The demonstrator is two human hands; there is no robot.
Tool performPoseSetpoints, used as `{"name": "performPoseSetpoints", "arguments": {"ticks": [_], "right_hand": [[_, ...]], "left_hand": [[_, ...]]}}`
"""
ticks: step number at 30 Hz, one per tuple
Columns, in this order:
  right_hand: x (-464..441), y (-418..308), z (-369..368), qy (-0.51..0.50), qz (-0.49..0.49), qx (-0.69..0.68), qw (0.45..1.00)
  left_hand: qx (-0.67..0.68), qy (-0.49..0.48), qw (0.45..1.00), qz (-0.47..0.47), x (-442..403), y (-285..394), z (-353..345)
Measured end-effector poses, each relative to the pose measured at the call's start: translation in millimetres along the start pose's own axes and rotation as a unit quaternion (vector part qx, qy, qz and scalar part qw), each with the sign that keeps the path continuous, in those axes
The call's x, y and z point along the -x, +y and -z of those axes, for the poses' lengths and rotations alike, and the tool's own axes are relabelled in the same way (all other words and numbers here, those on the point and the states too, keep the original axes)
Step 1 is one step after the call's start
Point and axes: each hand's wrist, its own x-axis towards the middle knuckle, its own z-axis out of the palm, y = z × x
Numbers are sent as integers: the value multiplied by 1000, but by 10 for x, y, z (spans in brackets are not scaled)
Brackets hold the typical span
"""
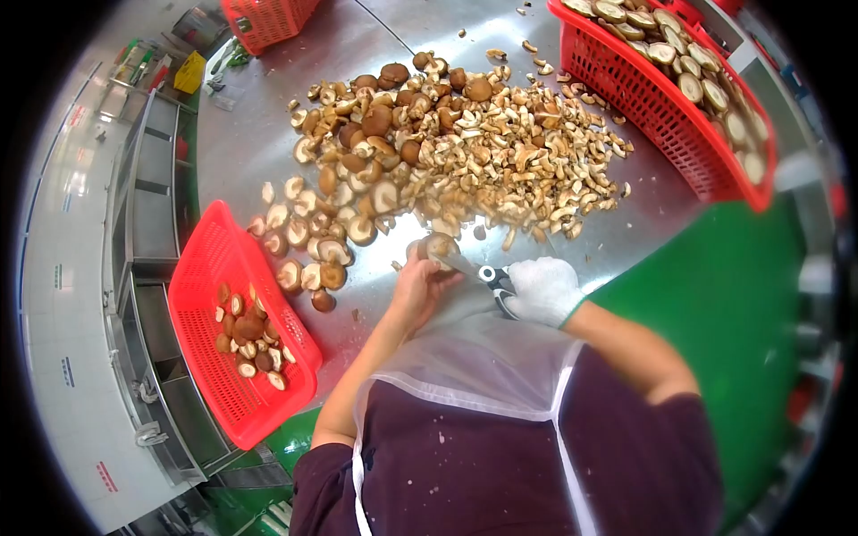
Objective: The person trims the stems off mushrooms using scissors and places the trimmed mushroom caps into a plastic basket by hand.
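Observation:
My left hand [420, 288], bare, is closed around a shiitake mushroom [440, 245] near the table's front edge. My right hand [542, 290], in a white glove, grips a pair of scissors [497, 284] with dark handles. Their blade reaches left to the mushroom in my left hand; blur hides whether it is cutting in. Just beyond my hands lies a spread of whole mushrooms [378, 120] with brown caps. To its right is a heap of small cut stems [527, 147]. Several mushrooms [299, 228] lie loose to the left of my hands.
At the left front edge, a red basket [201, 330] holds several mushrooms. A fuller red basket [657, 125] of mushrooms stands at the right. Another red basket [268, 22] is at the far left of the metal table [259, 116]. Green floor [715, 295] shows at right.

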Motion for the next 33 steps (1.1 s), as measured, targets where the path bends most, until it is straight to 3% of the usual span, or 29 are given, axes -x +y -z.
{"name": "performPoseSetpoints", "arguments": {"ticks": [7, 16, 28, 31, 33], "right_hand": [[1, 94, 26, -48, 3, 46, 998], [3, 58, -26, -9, -6, 27, 1000], [-46, 147, -175, -53, 25, -15, 998], [-13, 171, -125, -24, 21, -17, 999], [16, 129, -42, -39, -32, -43, 998]], "left_hand": [[54, -8, 995, 81, -64, -64, 83], [6, -34, 999, -4, -98, -244, 11], [-6, 45, 995, 88, -129, -211, 212], [-40, 76, 996, 0, 30, 94, 408], [-51, 167, 977, -125, 394, 529, 486]]}}
